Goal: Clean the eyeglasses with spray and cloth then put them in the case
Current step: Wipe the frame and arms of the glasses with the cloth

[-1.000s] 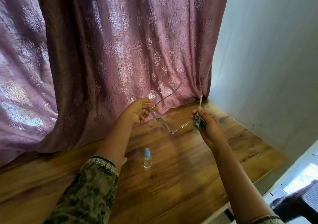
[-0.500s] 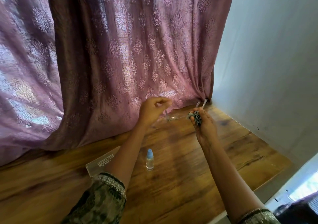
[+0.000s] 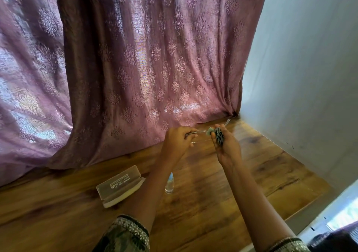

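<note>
Thin clear-framed eyeglasses (image 3: pixel 200 135) hang between my two hands above the far part of the wooden table (image 3: pixel 213 203). My left hand (image 3: pixel 178 141) pinches their left end. My right hand (image 3: pixel 225 145) holds a crumpled grey cloth (image 3: pixel 218 134) against the right end, and one temple tip sticks up past it. A small clear spray bottle (image 3: pixel 169 185) with a blue cap stands on the table, partly behind my left forearm. The translucent glasses case (image 3: pixel 120 185) lies open to its left.
A mauve patterned curtain (image 3: pixel 145 67) hangs along the table's back edge. A pale wall (image 3: pixel 300 67) bounds the right side. The table's front right edge (image 3: pixel 302 213) drops off to a bright floor area.
The glasses' arms have folded in and my hands have drawn closer together. The view has shifted, bringing the open case into sight left of my forearm.
</note>
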### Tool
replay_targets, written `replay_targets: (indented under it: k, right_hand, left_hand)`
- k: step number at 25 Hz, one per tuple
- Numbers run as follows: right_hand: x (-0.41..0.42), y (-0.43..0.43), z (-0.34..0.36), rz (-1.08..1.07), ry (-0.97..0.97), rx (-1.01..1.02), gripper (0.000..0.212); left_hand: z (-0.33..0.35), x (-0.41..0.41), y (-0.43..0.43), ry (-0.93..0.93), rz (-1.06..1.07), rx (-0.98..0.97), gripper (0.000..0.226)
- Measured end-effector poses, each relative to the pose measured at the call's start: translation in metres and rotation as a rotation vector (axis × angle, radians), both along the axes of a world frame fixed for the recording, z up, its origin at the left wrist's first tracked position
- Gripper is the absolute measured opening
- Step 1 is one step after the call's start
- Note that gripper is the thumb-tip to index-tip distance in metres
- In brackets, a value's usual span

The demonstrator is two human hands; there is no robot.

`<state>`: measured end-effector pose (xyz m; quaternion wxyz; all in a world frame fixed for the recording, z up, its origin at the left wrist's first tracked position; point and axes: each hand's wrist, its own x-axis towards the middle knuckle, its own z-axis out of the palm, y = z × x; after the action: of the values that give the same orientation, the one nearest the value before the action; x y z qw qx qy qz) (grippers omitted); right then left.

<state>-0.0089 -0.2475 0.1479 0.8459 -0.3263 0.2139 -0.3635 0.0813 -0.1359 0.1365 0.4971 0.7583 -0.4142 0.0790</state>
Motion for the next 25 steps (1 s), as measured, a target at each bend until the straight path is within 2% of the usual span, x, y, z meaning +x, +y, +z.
replay_targets:
  k: [3, 7, 9, 10, 12, 13, 15, 18, 21, 23, 25]
  right_hand:
    - [-0.003, -0.005, -0.002, 0.047, 0.158, -0.024, 0.022]
    - [-0.004, -0.017, -0.004, -0.148, 0.322, 0.019, 0.021]
    - [-0.001, -0.017, -0.002, -0.299, 0.446, -0.19, 0.028]
    - [0.001, -0.013, 0.0, -0.392, 0.488, -0.41, 0.033]
    - [0.004, 0.002, 0.003, -0.507, 0.424, -0.935, 0.036]
    - [0.008, 0.01, 0.002, -0.496, 0.369, -1.128, 0.034]
    - [0.014, 0.021, -0.002, -0.381, 0.359, -1.364, 0.024]
    - [0.019, 0.026, -0.008, -0.306, 0.481, -1.583, 0.009]
    - [0.014, 0.02, -0.009, -0.355, 0.509, -1.725, 0.014]
    - [0.008, 0.007, -0.009, -0.375, 0.561, -1.698, 0.014]
    - [0.002, -0.012, -0.006, -0.35, 0.66, -1.587, 0.011]
  left_hand:
    - [0.002, 0.006, 0.0, 0.013, 0.036, -0.01, 0.016]
    - [0.003, 0.011, 0.001, 0.002, 0.093, 0.011, 0.016]
    - [0.004, 0.011, 0.002, -0.016, 0.1, 0.035, 0.015]
    - [0.004, 0.011, 0.002, -0.022, 0.1, 0.052, 0.015]
    - [0.006, 0.011, 0.001, -0.015, 0.101, 0.084, 0.015]
    - [0.007, 0.011, 0.001, -0.014, 0.105, 0.1, 0.015]
    - [0.01, 0.011, 0.0, -0.044, 0.129, 0.128, 0.013]
    - [0.012, 0.012, 0.002, -0.046, 0.153, 0.129, 0.017]
    - [0.012, 0.014, 0.005, -0.061, 0.134, 0.113, 0.015]
    - [0.011, 0.014, 0.007, -0.056, 0.113, 0.096, 0.013]
    - [0.011, 0.016, 0.009, -0.048, 0.103, 0.091, 0.013]
